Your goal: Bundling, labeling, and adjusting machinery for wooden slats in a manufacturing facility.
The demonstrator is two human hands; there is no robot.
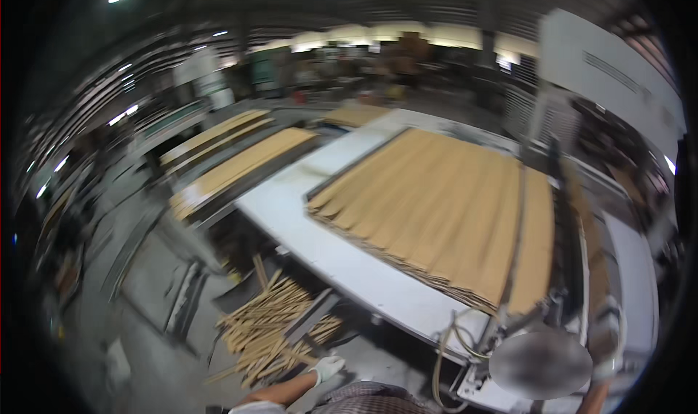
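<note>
The left hand [329,369], white-gloved, is just beside a loose pile of thin tan strips [273,330], straight and crossed in many directions; whether it grips one, I cannot tell; the right hand is hidden, its state unclear; farther, smooth tan boards [436,210] lie layered on a white table [291,225].

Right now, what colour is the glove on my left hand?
The glove is white; it shows best in the head view.

Heaped strips [275,318] obstruct the way left of the left fingers [336,364]. Ahead, the tabletop [313,232] offers a bare margin before the tan panels [429,210]; rightward hangs a hose [437,374].
</note>
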